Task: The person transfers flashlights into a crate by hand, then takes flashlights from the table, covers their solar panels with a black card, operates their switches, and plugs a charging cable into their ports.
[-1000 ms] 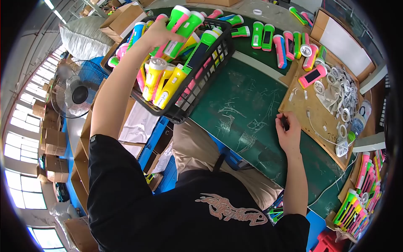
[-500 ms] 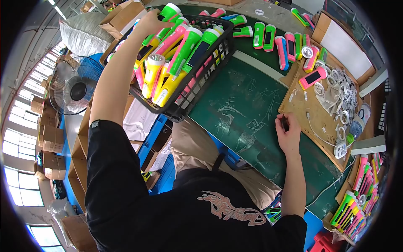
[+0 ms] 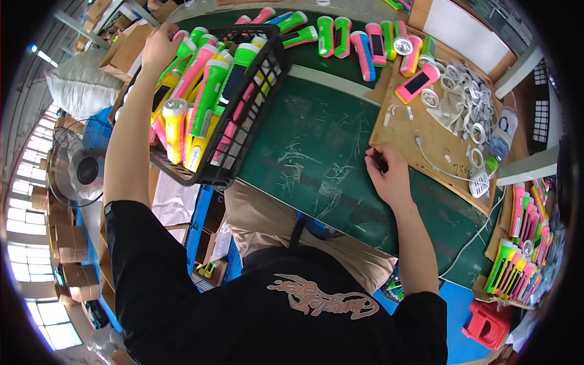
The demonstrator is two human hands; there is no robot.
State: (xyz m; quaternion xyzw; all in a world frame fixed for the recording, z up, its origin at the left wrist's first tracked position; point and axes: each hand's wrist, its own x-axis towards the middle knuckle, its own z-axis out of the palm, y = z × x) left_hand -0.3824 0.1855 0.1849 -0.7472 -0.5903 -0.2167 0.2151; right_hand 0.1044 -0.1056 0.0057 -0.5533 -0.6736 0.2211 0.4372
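Observation:
A black basket (image 3: 250,115) full of pink, green and yellow flashlights stands at the left of the green table (image 3: 304,140). At its far left corner is my left hand (image 3: 161,45), fingers bent over a pinkish piece at the fingertips, too small and hidden to name. My right hand (image 3: 388,173) rests on the table by the near left edge of the wooden board (image 3: 420,149). Its fingers are curled around something dark that I cannot make out. A yellow flashlight (image 3: 175,131) with a clear lens stands in the basket's near part.
More flashlights (image 3: 342,38) lie along the far side. The board bears white rings (image 3: 478,133), a cable and a pink flashlight (image 3: 417,83). A bottle (image 3: 502,135) is at the right, a box of flashlights (image 3: 514,271) below. A fan (image 3: 87,170) stands left.
The view has shifted, moving the table leftward in the picture. My left hand has gone from the flashlights mid-basket to the far left corner. My right hand keeps its place beside the board.

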